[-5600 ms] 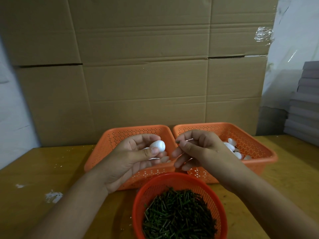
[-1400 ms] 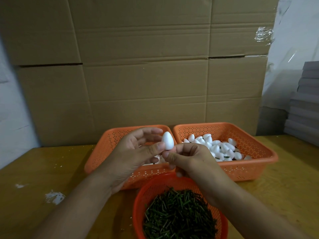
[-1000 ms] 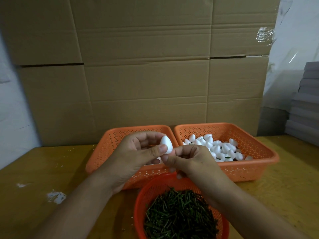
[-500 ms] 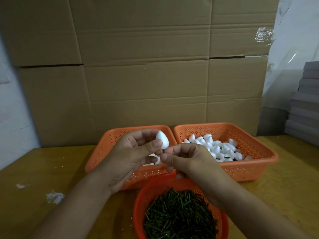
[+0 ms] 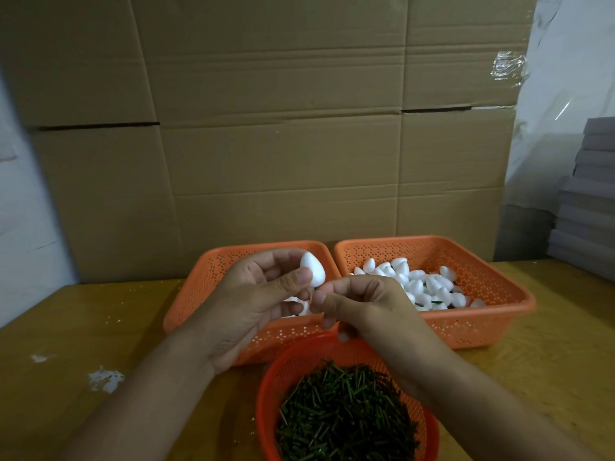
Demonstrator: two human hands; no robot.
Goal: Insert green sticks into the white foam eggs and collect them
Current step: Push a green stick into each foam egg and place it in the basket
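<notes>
Hands meet above the near edge of the two orange baskets. Your left hand grips one white foam egg between thumb and curled fingers, pointed end up and tilted slightly left, held over the left basket. Your right hand sits just beside it, thumb and forefinger pinched together right under the egg's broad end. A thin sliver of green shows at that pinch, so you appear to hold a green stick there, though most of it is hidden by your fingers and how far it enters the foam cannot be told. The two thumbs nearly touch.

Left basket: a few white eggs show behind your left hand, mostly covered by it. Right basket: a heap of foam eggs, several with short green stems poking out near the front of the pile. The two baskets stand side by side, rims touching or close to it.

Round red bowl, nearest you, under your right wrist: filled with a loose pile of short green sticks.

All three containers rest on a yellow wooden table, which carries white scuffs and crumbs on the left. Large cardboard boxes stand stacked behind the baskets. A stack of grey sheets sits at far right.
</notes>
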